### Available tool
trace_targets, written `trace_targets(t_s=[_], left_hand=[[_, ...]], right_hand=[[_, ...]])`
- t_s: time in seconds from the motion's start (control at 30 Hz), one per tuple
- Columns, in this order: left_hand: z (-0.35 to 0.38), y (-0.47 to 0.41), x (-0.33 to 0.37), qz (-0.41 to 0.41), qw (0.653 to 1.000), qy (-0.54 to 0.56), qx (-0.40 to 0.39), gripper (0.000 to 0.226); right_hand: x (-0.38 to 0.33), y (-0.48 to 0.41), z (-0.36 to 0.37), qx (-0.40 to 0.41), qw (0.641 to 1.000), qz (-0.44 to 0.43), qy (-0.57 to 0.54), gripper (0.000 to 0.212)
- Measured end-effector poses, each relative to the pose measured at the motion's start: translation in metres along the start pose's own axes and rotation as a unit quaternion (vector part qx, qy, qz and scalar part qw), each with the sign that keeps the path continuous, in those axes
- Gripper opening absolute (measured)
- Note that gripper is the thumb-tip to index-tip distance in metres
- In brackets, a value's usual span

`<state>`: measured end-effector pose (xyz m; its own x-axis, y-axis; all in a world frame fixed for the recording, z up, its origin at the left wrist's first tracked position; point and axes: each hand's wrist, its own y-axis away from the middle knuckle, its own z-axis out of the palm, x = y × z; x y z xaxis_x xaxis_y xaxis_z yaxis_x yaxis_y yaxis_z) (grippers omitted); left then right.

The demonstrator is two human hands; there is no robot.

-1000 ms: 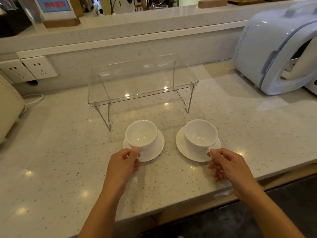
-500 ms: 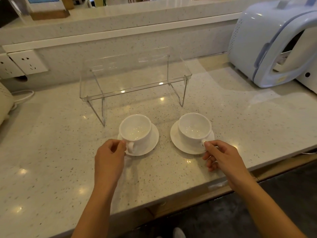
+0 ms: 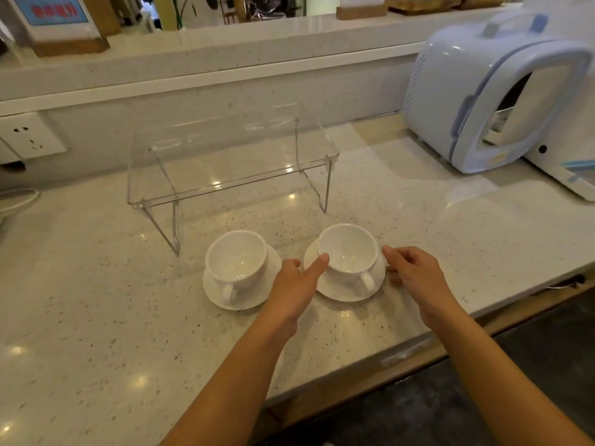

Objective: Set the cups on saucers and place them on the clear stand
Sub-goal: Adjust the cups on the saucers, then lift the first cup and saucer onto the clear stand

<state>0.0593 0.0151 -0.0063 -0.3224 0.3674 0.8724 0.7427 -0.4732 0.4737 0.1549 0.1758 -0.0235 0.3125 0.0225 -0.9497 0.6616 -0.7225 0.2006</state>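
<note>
Both hands flank the right cup (image 3: 347, 252) on its saucer (image 3: 346, 292): the left hand (image 3: 297, 281) fingers touch its rim, the right hand (image 3: 415, 273) sits loosely spread beside it, neither gripping. The left cup (image 3: 236, 260) rests on its saucer (image 3: 241, 299) before the empty stand (image 3: 231, 156).

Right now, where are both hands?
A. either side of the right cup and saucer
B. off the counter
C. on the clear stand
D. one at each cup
A: the left hand and right hand flank the right cup on its saucer.
</note>
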Motion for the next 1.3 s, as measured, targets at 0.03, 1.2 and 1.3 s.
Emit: trace_targets(t_s=[0.03,1.2,1.3], left_hand=[[0.001,-0.005,0.001,-0.012,1.0,0.006,0.001,0.074],[-0.085,0.03,0.126,0.127,0.986,0.108,0.021,0.049],[-0.106,0.024,0.136,0.141,0.983,0.105,0.048,0.034]], right_hand=[[-0.002,-0.003,0.0,-0.01,1.0,0.014,0.002,0.019],[-0.156,-0.006,0.019,-0.132,0.984,-0.115,-0.018,0.042],[-0.17,-0.019,0.043,-0.15,0.981,-0.125,-0.011,0.041]])
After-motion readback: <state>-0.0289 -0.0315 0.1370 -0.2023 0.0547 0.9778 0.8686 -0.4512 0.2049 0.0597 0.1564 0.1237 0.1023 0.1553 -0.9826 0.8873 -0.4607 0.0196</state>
